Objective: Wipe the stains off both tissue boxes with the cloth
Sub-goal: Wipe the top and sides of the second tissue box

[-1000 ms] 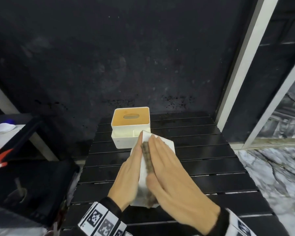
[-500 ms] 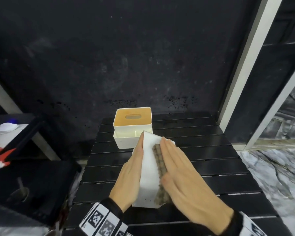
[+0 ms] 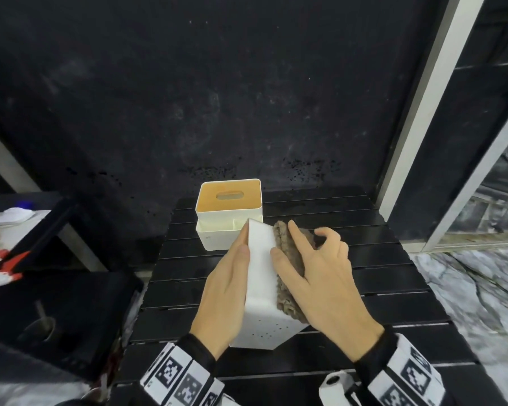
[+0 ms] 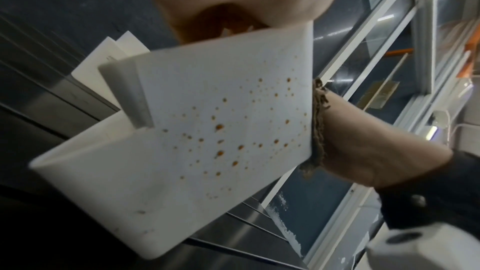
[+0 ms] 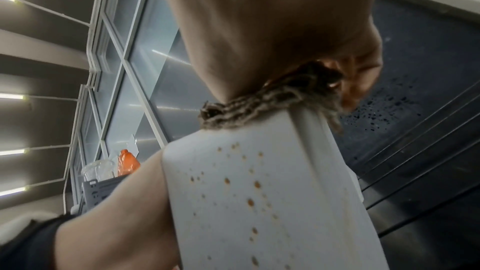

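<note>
Left hand (image 3: 225, 291), fingers straight, braces tilted tissue box (image 3: 261, 268) so right hand (image 3: 320, 282), curled round cloth (image 3: 282, 238), can press its right side (near face speckled).

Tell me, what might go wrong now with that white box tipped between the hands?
The near tissue box is tilted, pressed between the left hand and right hand; it could slip onto the table. The cloth lies on a side face; the orange stains speckle another face and may be missed. The second tissue box stands just behind; a forward stroke might bump it.
</note>
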The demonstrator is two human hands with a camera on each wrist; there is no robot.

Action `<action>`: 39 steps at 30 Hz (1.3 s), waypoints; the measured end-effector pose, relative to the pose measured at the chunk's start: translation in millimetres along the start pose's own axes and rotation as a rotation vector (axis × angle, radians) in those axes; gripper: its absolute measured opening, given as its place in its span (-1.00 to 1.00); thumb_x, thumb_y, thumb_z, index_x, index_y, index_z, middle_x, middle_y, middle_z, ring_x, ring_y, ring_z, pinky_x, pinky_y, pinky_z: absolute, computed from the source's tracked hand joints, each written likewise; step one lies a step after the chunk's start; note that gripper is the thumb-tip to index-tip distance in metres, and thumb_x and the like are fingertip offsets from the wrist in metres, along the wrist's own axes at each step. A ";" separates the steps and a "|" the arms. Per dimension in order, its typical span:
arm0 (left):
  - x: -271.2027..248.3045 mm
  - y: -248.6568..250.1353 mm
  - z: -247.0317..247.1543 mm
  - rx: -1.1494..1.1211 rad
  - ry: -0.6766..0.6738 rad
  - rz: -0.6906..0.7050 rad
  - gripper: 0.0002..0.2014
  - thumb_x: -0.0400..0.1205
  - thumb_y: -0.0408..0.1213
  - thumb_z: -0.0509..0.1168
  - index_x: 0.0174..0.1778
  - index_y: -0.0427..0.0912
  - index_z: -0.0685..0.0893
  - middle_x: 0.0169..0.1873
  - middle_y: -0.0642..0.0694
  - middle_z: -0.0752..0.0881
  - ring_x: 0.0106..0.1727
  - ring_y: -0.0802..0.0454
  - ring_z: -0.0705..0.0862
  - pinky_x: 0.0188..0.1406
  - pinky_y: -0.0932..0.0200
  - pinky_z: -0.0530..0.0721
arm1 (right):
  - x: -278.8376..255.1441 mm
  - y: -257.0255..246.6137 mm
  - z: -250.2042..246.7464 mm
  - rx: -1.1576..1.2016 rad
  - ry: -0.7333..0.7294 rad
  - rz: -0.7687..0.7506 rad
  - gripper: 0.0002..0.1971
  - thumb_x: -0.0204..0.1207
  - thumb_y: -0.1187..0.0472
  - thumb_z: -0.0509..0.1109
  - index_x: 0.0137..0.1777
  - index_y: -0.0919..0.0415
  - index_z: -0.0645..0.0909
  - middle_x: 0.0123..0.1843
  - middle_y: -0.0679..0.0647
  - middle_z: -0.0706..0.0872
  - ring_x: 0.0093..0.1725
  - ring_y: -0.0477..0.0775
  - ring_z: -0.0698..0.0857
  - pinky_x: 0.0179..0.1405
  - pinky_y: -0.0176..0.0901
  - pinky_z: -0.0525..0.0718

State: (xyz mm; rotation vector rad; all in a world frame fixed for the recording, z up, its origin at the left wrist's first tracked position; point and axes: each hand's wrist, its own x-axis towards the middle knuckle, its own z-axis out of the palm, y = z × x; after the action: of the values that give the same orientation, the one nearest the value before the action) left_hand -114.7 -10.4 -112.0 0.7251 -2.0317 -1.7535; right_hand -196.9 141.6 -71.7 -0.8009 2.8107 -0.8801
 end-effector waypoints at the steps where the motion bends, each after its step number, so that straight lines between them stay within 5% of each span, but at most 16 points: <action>1: -0.7 2.1 2.2 0.067 0.008 0.005 -0.60 0.81 -0.38 0.29 0.60 -0.29 0.54 0.47 -0.35 0.69 0.26 -0.14 0.71 0.39 0.13 0.57 | -0.8 -0.2 -1.9 0.030 -0.014 0.016 -0.11 0.41 -0.58 -0.20 0.75 -0.28 0.03 0.53 -0.05 0.09 0.50 0.01 0.30 0.57 0.00 0.47; 3: -5.9 12.5 7.9 0.157 0.071 0.059 -0.66 0.84 -0.20 0.27 0.54 0.11 0.57 0.30 0.17 0.74 0.19 0.22 0.72 0.20 0.55 0.56 | -1.6 -1.9 -6.1 0.095 -0.069 0.046 -0.16 0.46 -0.56 -0.10 0.74 -0.34 -0.01 0.38 -0.04 0.16 0.32 -0.01 0.50 0.42 -0.11 0.61; 5: -17.2 13.8 -0.9 0.322 0.018 0.170 -0.62 0.86 0.07 0.08 0.59 0.52 0.42 0.23 0.46 0.62 0.26 0.55 0.55 0.11 0.70 0.45 | -0.1 -2.8 -8.0 0.102 -0.140 0.059 -0.26 0.56 -0.48 -0.04 0.73 -0.40 -0.11 0.34 -0.02 0.27 0.17 -0.05 0.58 0.23 -0.25 0.64; 9: -24.5 11.8 -17.5 0.282 -0.170 0.156 -0.52 0.78 0.38 -0.04 0.65 0.77 0.10 0.45 0.63 0.46 0.40 0.78 0.35 0.47 0.38 0.26 | 4.2 -3.2 -15.2 0.115 -0.180 0.055 -0.32 0.67 -0.38 -0.03 0.74 -0.41 -0.19 0.29 0.00 0.54 0.12 -0.07 0.62 0.09 -0.26 0.62; 11: -28.0 10.2 -25.4 0.279 -0.245 0.188 -0.47 0.73 0.42 -0.01 0.63 0.82 0.01 0.54 0.71 0.37 0.57 0.69 0.27 0.63 0.26 0.07 | 7.0 -1.8 -16.5 0.103 -0.196 0.046 -0.35 0.71 -0.32 -0.02 0.75 -0.38 -0.17 0.23 0.00 0.59 0.06 -0.08 0.62 -0.02 -0.30 0.58; 13: -30.2 8.2 -32.9 0.325 -0.287 0.217 -0.40 0.69 0.44 0.00 0.63 0.82 -0.08 0.46 0.49 0.56 0.60 0.50 0.36 0.55 0.51 -0.10 | 11.7 -0.4 -16.7 0.095 -0.195 0.030 -0.38 0.74 -0.26 -0.01 0.75 -0.36 -0.13 0.14 -0.01 0.63 -0.02 -0.07 0.66 -0.05 -0.29 0.66; 14: -30.1 8.0 -36.0 0.364 -0.307 0.232 -0.36 0.67 0.45 0.01 0.65 0.79 -0.11 0.31 0.32 0.66 0.52 0.38 0.45 0.50 0.61 -0.02 | 14.3 0.6 -16.1 0.095 -0.203 0.027 -0.39 0.75 -0.24 0.00 0.75 -0.36 -0.12 0.12 -0.02 0.65 -0.04 -0.06 0.67 -0.03 -0.25 0.71; 16: -29.9 5.7 -39.3 0.443 -0.354 0.267 -0.23 0.59 0.49 0.07 0.70 0.71 -0.16 0.15 0.17 0.62 0.29 0.22 0.50 0.36 0.46 0.33 | 18.5 0.9 -16.7 0.093 -0.230 0.029 -0.40 0.76 -0.22 0.01 0.75 -0.35 -0.11 0.15 -0.02 0.66 -0.03 -0.05 0.68 0.00 -0.22 0.74; 20: -28.2 2.0 -37.3 0.506 -0.419 0.317 -0.07 0.45 0.66 0.15 0.63 0.77 -0.28 0.38 0.32 0.47 0.37 0.41 0.40 0.24 0.41 0.51 | 24.4 1.3 -19.6 0.076 -0.245 0.000 -0.42 0.79 -0.15 0.00 0.76 -0.29 -0.07 0.09 -0.04 0.64 -0.13 -0.09 0.65 -0.26 -0.38 0.56; 24: -24.8 0.3 -35.2 0.384 -0.391 0.358 -0.06 0.62 0.13 0.43 0.68 0.75 -0.11 0.57 0.46 0.49 0.51 0.36 0.53 0.44 0.29 0.56 | 26.8 4.8 -20.7 0.093 -0.206 -0.012 -0.45 0.81 -0.09 0.01 0.78 -0.22 0.04 0.02 -0.07 0.67 -0.22 -0.11 0.66 -0.30 -0.40 0.57; 27: -22.2 -0.4 -30.6 0.384 -0.287 0.405 -0.08 0.66 -0.02 0.42 0.64 0.80 -0.07 0.04 0.51 0.68 0.05 0.43 0.62 0.19 0.46 0.56 | 25.9 6.8 -24.3 0.139 -0.119 -0.034 -0.45 0.80 -0.05 0.06 0.77 -0.15 0.10 -0.08 -0.10 0.68 -0.28 -0.15 0.65 -0.39 -0.43 0.48; 31: -20.4 10.0 -24.2 0.262 -0.177 0.361 -0.25 0.66 0.25 0.36 0.65 0.78 0.06 -0.04 -0.20 0.77 0.02 -0.26 0.73 0.12 -0.23 0.80 | 16.2 7.2 -32.8 0.197 -0.014 -0.085 -0.49 0.79 -0.01 0.10 0.73 -0.10 0.22 -0.11 -0.15 0.67 -0.25 -0.16 0.68 -0.38 -0.49 0.56; 32: -19.2 12.6 -22.5 0.224 -0.150 0.345 -0.28 0.68 0.24 0.37 0.64 0.78 0.10 -0.11 -0.16 0.78 -0.02 -0.32 0.73 0.08 -0.26 0.81 | 13.2 7.8 -34.3 0.228 0.009 -0.093 -0.49 0.79 0.00 0.10 0.72 -0.11 0.23 -0.12 -0.18 0.66 -0.23 -0.16 0.69 -0.34 -0.53 0.57; 34: -15.9 18.8 -17.8 0.181 -0.096 0.319 -0.31 0.63 0.29 0.34 0.64 0.76 0.17 -0.27 -0.13 0.72 -0.22 -0.21 0.67 -0.10 -0.23 0.78 | 7.4 9.1 -35.9 0.285 0.025 -0.102 -0.49 0.78 0.00 0.12 0.72 -0.13 0.24 -0.09 -0.23 0.64 -0.17 -0.18 0.69 -0.28 -0.58 0.57; 36: -9.8 23.5 -13.5 0.160 -0.046 0.280 -0.36 0.64 0.42 0.24 0.66 0.70 0.21 -0.29 -0.41 0.58 -0.32 -0.14 0.56 -0.29 -0.18 0.65 | 4.1 9.9 -35.6 0.305 0.021 -0.101 -0.49 0.77 -0.02 0.12 0.71 -0.16 0.23 -0.04 -0.27 0.62 -0.12 -0.20 0.69 -0.24 -0.62 0.56; 39: -3.7 31.6 -7.3 0.112 -0.011 0.190 -0.25 0.51 0.44 0.21 0.71 0.52 0.33 -0.34 -0.37 0.58 -0.36 -0.02 0.54 -0.29 0.01 0.59 | 3.4 11.1 -32.9 0.328 0.020 -0.074 -0.48 0.76 -0.04 0.11 0.71 -0.17 0.21 -0.06 -0.37 0.57 -0.10 -0.22 0.68 -0.22 -0.66 0.56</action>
State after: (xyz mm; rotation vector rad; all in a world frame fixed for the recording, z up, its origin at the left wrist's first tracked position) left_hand -112.1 -10.9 -79.5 0.5355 -2.1427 -1.5522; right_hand -212.6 164.3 -50.3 -0.8504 2.5643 -1.3206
